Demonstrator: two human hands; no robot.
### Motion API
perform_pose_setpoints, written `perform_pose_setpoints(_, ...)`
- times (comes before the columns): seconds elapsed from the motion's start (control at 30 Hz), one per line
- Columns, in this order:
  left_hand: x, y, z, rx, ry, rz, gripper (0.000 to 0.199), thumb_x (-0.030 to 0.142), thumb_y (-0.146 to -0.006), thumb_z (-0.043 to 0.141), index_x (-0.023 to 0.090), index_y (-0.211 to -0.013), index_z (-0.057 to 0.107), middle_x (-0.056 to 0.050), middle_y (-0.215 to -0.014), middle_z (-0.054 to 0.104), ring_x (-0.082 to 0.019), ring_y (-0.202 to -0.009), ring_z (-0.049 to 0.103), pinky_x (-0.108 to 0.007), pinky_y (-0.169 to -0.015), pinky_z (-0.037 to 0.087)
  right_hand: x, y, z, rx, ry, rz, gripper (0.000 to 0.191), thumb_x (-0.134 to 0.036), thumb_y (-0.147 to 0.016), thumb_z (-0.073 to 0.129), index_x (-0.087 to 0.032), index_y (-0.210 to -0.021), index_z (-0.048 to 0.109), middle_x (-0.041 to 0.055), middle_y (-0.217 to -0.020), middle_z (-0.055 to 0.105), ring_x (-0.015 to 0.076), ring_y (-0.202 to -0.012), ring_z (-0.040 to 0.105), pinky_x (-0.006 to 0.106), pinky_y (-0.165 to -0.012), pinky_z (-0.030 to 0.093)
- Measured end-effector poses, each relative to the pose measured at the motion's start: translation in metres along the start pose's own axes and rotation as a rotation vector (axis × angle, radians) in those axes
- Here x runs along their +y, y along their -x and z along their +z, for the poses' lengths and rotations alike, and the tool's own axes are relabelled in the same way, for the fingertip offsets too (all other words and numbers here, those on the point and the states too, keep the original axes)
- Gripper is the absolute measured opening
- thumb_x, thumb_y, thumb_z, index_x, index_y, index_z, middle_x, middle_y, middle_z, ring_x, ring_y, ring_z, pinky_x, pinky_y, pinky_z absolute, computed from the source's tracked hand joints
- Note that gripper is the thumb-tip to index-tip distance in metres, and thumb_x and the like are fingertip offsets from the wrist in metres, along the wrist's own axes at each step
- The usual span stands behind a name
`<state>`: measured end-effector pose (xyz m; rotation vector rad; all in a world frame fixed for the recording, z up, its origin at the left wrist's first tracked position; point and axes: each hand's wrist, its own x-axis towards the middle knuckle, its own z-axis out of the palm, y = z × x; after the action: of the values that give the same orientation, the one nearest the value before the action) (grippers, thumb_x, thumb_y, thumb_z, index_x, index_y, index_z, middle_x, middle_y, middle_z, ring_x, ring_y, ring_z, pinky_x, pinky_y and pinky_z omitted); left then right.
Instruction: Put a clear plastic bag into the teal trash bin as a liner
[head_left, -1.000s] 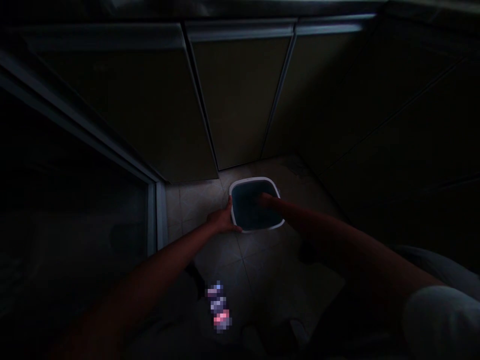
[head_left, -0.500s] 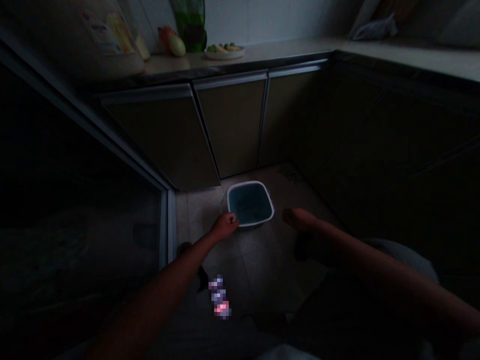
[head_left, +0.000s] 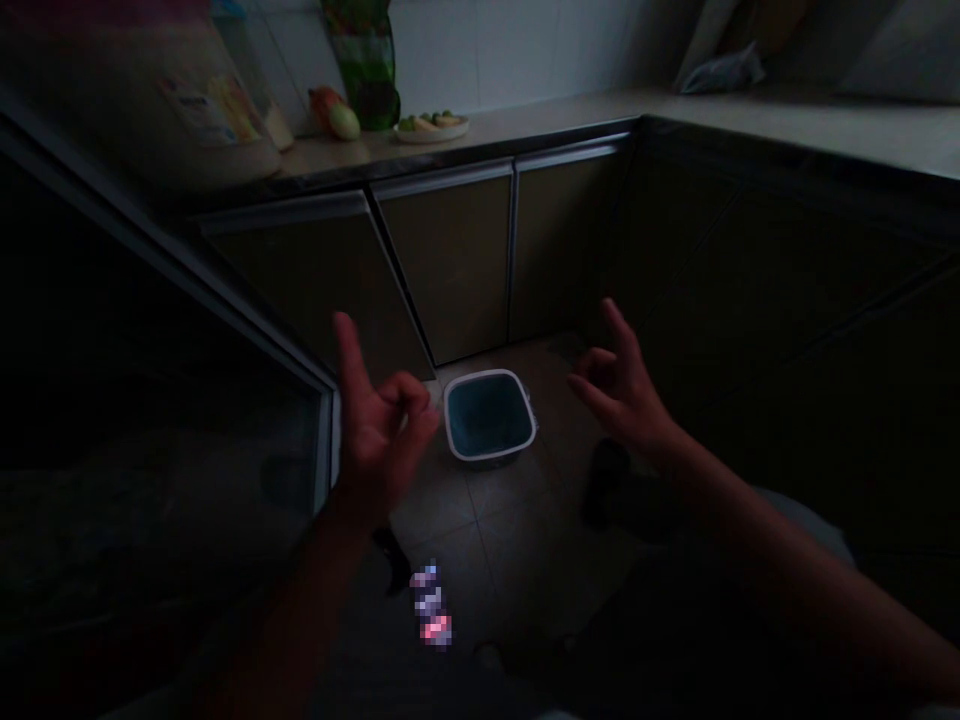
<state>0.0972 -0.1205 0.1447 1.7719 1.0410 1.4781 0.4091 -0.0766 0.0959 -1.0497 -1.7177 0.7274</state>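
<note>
A white-rimmed tub (head_left: 448, 425) with a bluish-green inside stands on the tiled floor in the middle of the view. My left hand (head_left: 375, 430) is raised to the left of it, one finger pointing up, the thumb out and other fingers curled. To the tub's right, my right hand (head_left: 619, 385) shows a like shape, with a finger and the thumb stretched apart. Both hands hold nothing and are apart from the tub. The dim light hides what lies inside the tub.
Cabinet doors (head_left: 450, 270) rise behind the tub under a countertop (head_left: 555, 115). On it stand a large labelled container (head_left: 142, 110), a green bottle (head_left: 373, 65), onions (head_left: 343, 122) and a plate of food (head_left: 431, 130). A dark shoe (head_left: 604, 480) is on the floor. A framed glass panel (head_left: 285, 470) borders the left.
Both hands were fists low beside the tub, the left one at its rim. They have since risen and uncurled some fingers, and my left hand has moved left. The view has shifted slightly.
</note>
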Motion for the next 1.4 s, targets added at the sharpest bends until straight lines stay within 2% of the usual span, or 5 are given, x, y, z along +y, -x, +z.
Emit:
perform_pose_setpoints(0.13,0.023,-0.02,-0.004,-0.048,0.003,0.154,0.122,0.015,-0.081,0.074,0.058,-0.165,-0.004,0.009,-0.075,0.06,-0.013,-0.057,0.05,-0.028,-0.058,0.052,-0.018,-0.006,-0.006,0.031,0.0,-0.071,0.114,-0.028,-0.088,0.071,-0.039,-0.171,-0.007,0.0089,-0.123,0.069,0.0165,-0.069,0.061,0.032,-0.06,0.056)
perform_pose_setpoints(0.4,-0.161,-0.066,-0.015,-0.083,-0.032,-0.303,0.122,0.017,-0.076,0.075,0.03,-0.171,-0.001,-0.005,-0.104,0.074,-0.007,-0.056,0.051,-0.022,-0.057,0.044,0.1,-0.053,0.01,-0.157,0.216,0.187,0.114,-0.019,-0.081,0.063,-0.028,-0.173,-0.003,0.0103,-0.131,0.071,0.0133,-0.067,0.061,0.029,-0.064,0.055)
perform_pose_setpoints(0.8,-0.172,-0.056,-0.007,-0.118,-0.073,-0.31,0.043,0.027,-0.084,0.07,0.017,-0.126,0.069,-0.002,-0.083,0.069,-0.01,-0.063,0.055,-0.023,-0.061,0.046,0.142,-0.018,0.045,-0.341,0.471,0.31,0.041,-0.022,-0.09,0.058,-0.017,-0.129,0.069,0.0107,-0.106,0.076,0.0215,-0.088,0.069,0.032,-0.08,0.053)
perform_pose_setpoints(1.0,-0.179,-0.015,0.014,-0.493,-0.227,-0.385,0.02,0.03,-0.086,0.065,0.015,-0.097,0.073,-0.002,-0.08,0.068,-0.014,-0.072,0.061,-0.026,-0.068,0.047,0.163,0.041,0.093,-0.865,0.59,0.314,0.036,-0.019,-0.095,0.062,-0.019,-0.13,0.068,0.0118,-0.137,0.07,0.0251,-0.118,0.068,0.031,-0.099,0.049)
perform_pose_setpoints(1.4,-0.173,0.029,0.002,-1.321,-0.681,-0.585,0.018,0.029,-0.083,0.067,0.024,-0.089,0.082,-0.004,-0.098,0.082,-0.023,-0.091,0.073,-0.029,-0.08,0.05,0.158,0.015,0.092,-0.807,0.636,0.297,0.018,-0.018,-0.088,0.065,-0.02,-0.106,0.069,0.0088,-0.108,0.076,0.0206,-0.091,0.068,0.026,-0.074,0.044)
